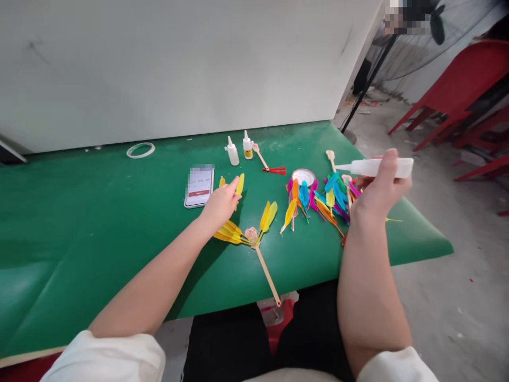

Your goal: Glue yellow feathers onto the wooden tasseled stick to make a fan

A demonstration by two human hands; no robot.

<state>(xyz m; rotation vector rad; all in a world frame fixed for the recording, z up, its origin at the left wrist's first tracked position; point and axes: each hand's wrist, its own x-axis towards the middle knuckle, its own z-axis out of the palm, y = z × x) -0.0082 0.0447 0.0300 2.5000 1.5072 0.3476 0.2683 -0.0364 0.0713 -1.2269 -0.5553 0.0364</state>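
My right hand (384,185) is wrapped round a white glue bottle (403,168), holding it sideways above the table with its long nozzle pointing left. My left hand (222,202) is closed at a yellow feather (240,184), which shows at its fingertips; part of the grip is hidden. Another yellow feather (221,182) pokes out behind that hand. Just below lies a wooden stick (268,276) with a pale pink flower (251,234) at its head. Yellow feathers (268,216) fan out on both sides of the flower. The stick's lower end reaches past the table's front edge.
Colourful feathers (304,196) lie beside a round white dish (303,176). Two small bottles (233,154) stand at the back near a red-tasselled stick (260,156). A phone (199,187) lies left on the green tabletop (99,228). A white panel (178,69) rises behind.
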